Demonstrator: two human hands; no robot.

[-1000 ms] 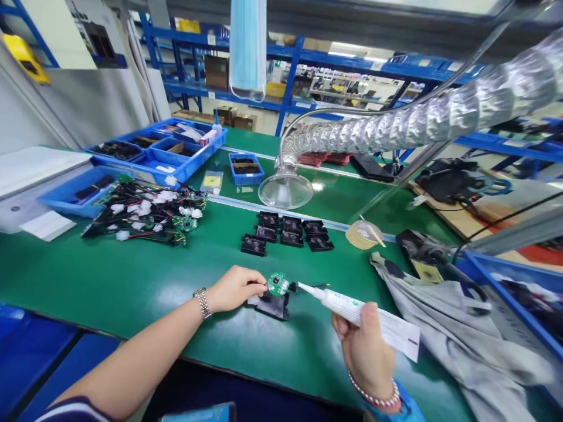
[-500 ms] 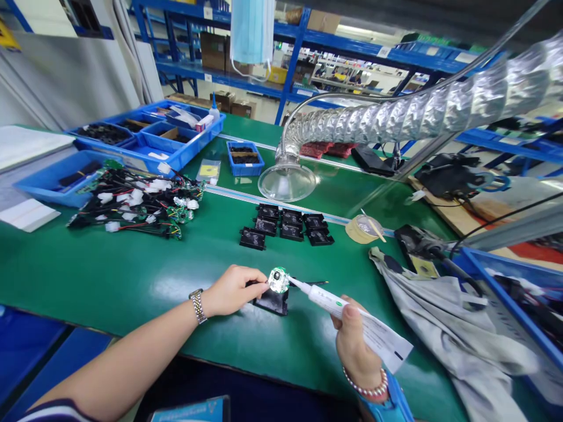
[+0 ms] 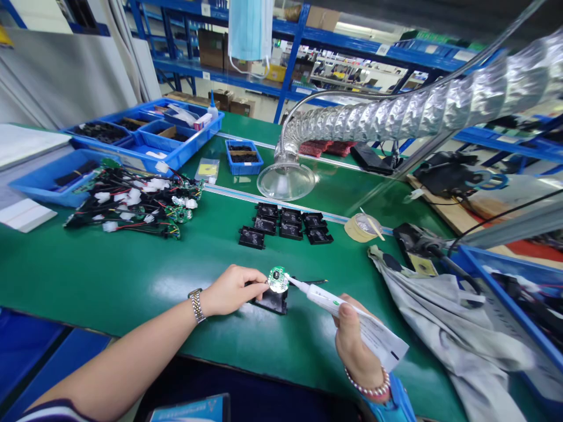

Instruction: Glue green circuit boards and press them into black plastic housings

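Observation:
Between thumb and fingers, my left hand [image 3: 235,289] pinches a small round circuit board [image 3: 278,280] by its left edge. The board is green and white with a dark square part on it. My right hand [image 3: 357,337] is wrapped round a white glue tube [image 3: 328,300] with a long nozzle, whose tip meets the board's right edge. Just beneath the board lies a flat black plastic case [image 3: 273,302], partly covered by it. A thin dark cable [image 3: 312,282] runs out to the right behind the nozzle.
Several black cases [image 3: 291,224] lie beyond my hands. A heap of wired boards [image 3: 136,199] and blue bins [image 3: 167,153] stand at left. A fume duct [image 3: 286,179] hangs over the back. At right are a round tub [image 3: 361,227], grey cloth [image 3: 422,305] and a blue crate [image 3: 505,299].
The board has tilted slightly, so more green shows on its face. The tube has shifted a little left with my right hand. My left hand has hardly moved.

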